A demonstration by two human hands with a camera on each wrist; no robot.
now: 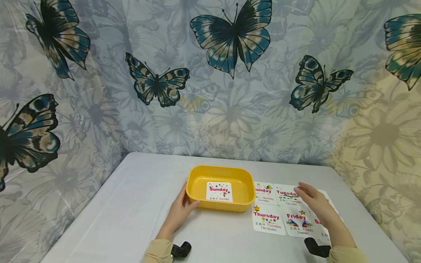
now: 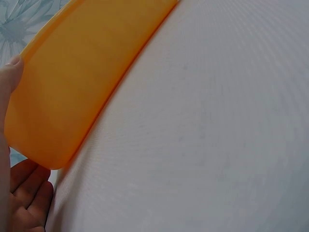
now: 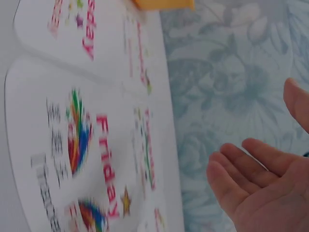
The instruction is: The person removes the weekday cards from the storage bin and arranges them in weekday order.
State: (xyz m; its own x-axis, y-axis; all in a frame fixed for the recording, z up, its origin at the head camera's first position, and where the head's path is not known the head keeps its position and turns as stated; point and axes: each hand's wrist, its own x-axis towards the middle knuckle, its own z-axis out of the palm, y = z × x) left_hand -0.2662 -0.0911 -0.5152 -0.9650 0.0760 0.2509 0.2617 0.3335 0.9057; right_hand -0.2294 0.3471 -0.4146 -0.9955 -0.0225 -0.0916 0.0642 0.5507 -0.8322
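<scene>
A yellow plastic tray (image 1: 223,205) stands on the white table, with a "Sunday" card (image 1: 219,192) lying inside it. My left hand (image 1: 179,212) holds the tray's near left corner, thumb at the front and fingers around the left side. The left wrist view shows that thumb (image 2: 14,72) against the tray's wall. Over the cards on the right hovers my right hand (image 1: 317,206), its fingers extended and holding nothing. Beneath and beside it lie the "Tuesday" card (image 1: 285,197), the "Friday" card (image 3: 87,145) and a "Saturday" card partly hidden by the hand.
Two more cards, "Monday" (image 1: 266,195) and "Thursday" (image 1: 268,221), lie just right of the tray, Monday's left edge covered by it. A curtain (image 1: 230,120) printed with flowers and butterflies surrounds the table's back and sides. White tabletop (image 1: 125,204) stretches out left of the tray.
</scene>
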